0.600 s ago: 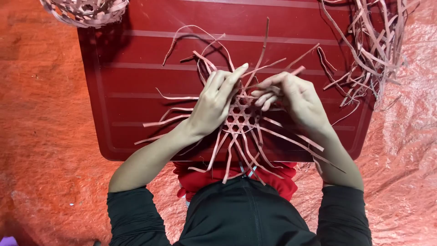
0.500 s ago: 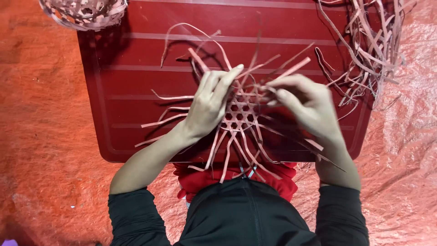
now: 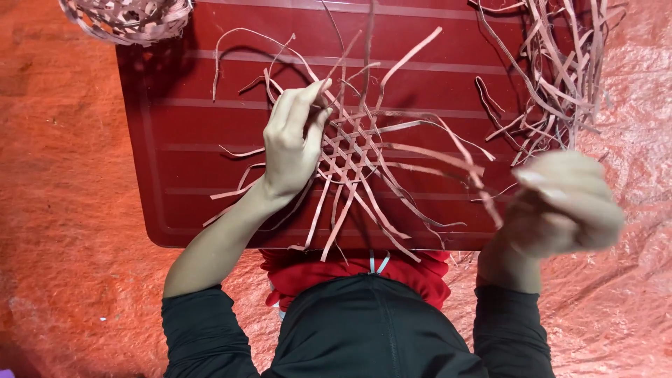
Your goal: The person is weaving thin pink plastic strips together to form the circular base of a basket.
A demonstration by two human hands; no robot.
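Orange tarp (image 3: 49, 210) under a red tabletop (image 3: 175, 175): two hands at a half-woven mat of strips.

Nearest the camera, dark sleeves (image 3: 203, 336) and a red cloth (image 3: 308, 273) lie at the tabletop's near edge. Right hand (image 3: 563, 206) is raised off the right edge, blurred, fingers curled together; it appears to pinch one strip (image 3: 462, 150) running back to the mat, though the grip itself cannot be told. Left hand (image 3: 294, 140) lies palm down on the mat (image 3: 357, 157), fingers together, pressing its left side at the tabletop's centre. Loose strip ends fan out all round. Farther off, a strip bundle (image 3: 560, 63) lies at the right rear; a woven basket (image 3: 126, 17) sits at the left rear corner.
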